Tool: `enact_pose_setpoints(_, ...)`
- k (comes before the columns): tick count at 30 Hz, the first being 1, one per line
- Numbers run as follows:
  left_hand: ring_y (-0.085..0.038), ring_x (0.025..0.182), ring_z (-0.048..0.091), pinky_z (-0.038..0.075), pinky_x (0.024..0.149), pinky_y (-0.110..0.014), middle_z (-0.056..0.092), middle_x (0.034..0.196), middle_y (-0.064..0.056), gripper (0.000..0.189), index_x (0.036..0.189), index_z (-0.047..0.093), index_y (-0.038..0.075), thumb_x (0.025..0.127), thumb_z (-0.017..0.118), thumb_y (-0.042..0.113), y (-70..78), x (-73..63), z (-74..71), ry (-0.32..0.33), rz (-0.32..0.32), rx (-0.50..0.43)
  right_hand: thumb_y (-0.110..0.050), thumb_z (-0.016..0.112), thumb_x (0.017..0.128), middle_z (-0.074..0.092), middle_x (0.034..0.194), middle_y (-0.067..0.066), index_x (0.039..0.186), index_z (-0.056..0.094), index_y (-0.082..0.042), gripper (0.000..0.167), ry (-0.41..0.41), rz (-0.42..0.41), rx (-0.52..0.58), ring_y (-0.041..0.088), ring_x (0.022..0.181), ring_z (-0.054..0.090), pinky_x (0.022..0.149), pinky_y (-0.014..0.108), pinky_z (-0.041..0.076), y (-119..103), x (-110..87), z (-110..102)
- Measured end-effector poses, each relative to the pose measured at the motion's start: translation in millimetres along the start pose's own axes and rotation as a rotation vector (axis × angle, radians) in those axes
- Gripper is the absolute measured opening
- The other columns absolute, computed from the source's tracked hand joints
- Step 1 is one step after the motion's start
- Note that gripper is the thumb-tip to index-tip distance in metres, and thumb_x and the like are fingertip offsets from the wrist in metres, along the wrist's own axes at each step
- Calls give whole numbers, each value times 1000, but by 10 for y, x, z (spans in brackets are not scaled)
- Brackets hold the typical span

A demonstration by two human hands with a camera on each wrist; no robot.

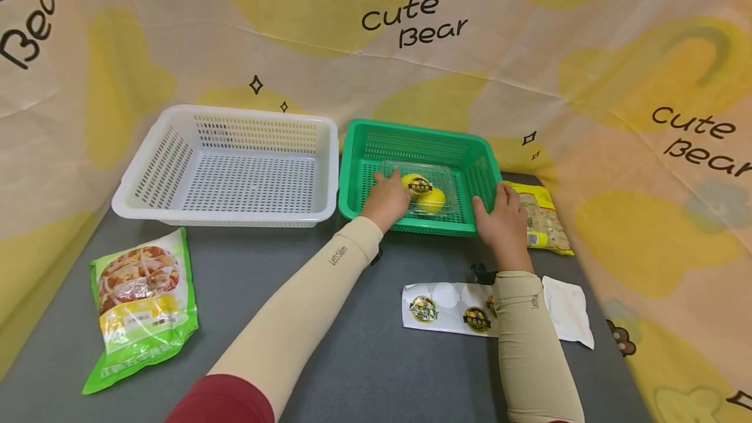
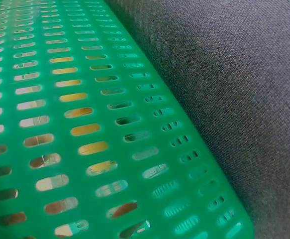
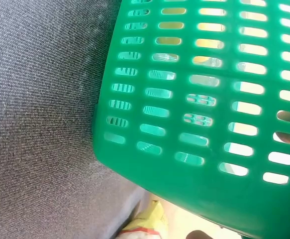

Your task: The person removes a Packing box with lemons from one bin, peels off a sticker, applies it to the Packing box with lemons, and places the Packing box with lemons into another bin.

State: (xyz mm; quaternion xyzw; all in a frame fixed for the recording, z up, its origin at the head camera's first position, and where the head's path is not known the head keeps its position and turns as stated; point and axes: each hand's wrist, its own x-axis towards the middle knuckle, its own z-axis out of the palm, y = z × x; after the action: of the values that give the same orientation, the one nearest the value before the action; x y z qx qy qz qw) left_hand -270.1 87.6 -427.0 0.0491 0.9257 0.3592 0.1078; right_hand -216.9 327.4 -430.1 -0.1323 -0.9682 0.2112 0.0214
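Observation:
A clear plastic box (image 1: 446,178) with yellow round fruit (image 1: 433,200) inside lies in the green basket (image 1: 420,227). A black-and-gold round sticker (image 1: 420,186) is on its lid. My left hand (image 1: 388,200) reaches over the basket's front rim and holds the box at its left end; part of its grip is hidden. At the basket's right front corner my right hand (image 1: 504,224) grips the rim, thumb inside and fingers outside. Both wrist views mostly show the basket's slotted wall, with yellow fruit (image 2: 85,130) visible through the slots in the left one.
A white basket (image 1: 247,217) stands left of the green one. In front of it lies a green-and-white food bag (image 1: 143,305). A yellow food packet (image 1: 546,220) is at the right. Near my right forearm are a sticker sheet (image 1: 449,309) and a white packet (image 1: 568,311).

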Motion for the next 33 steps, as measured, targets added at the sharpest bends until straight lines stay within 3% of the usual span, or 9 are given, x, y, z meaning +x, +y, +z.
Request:
enact_pose_setpoints(3,-32,80,67,57,70,-41,31,157,-35,68,169,27,8,112,55,34,4,-9,-4,7,-1,20,-58,35,110,9,172,26,170,9,-5,85,-1,3,-2,63,146,18,116,73,21,-11,-8,-7)
enact_pose_setpoints(5,-37,98,67,58,79,-44,33,156,-35,68,168,28,9,112,55,35,10,-12,-4,10,0,36,-59,35,110,9,172,26,170,9,-5,85,0,7,-5,63,146,19,117,73,21,-13,-9,-12)
enact_pose_setpoints(9,-45,128,54,55,96,-50,34,156,-34,67,168,29,10,112,54,37,17,-15,3,19,7,70,-58,35,110,10,172,26,170,9,-5,84,8,11,-1,63,147,19,117,73,21,-8,-5,-14)
enact_pose_setpoints(13,-48,143,40,51,104,-50,26,163,-35,65,168,30,9,113,52,37,18,-26,5,25,22,118,-59,35,109,11,171,27,170,10,-5,85,8,5,4,63,147,19,117,73,20,-2,-9,-11)
enact_pose_setpoints(21,-53,154,21,45,113,-50,12,171,-33,60,167,32,7,116,39,38,12,-46,-8,65,75,188,-58,36,109,13,170,28,170,11,-4,85,14,8,21,63,146,21,117,72,21,-23,-14,-13)
enact_pose_setpoints(33,-44,156,23,42,116,-50,19,171,-25,61,165,38,9,116,34,45,-32,-60,31,198,194,87,-57,39,109,11,171,27,170,7,-5,86,-10,24,23,63,147,20,116,74,23,-14,19,-11)
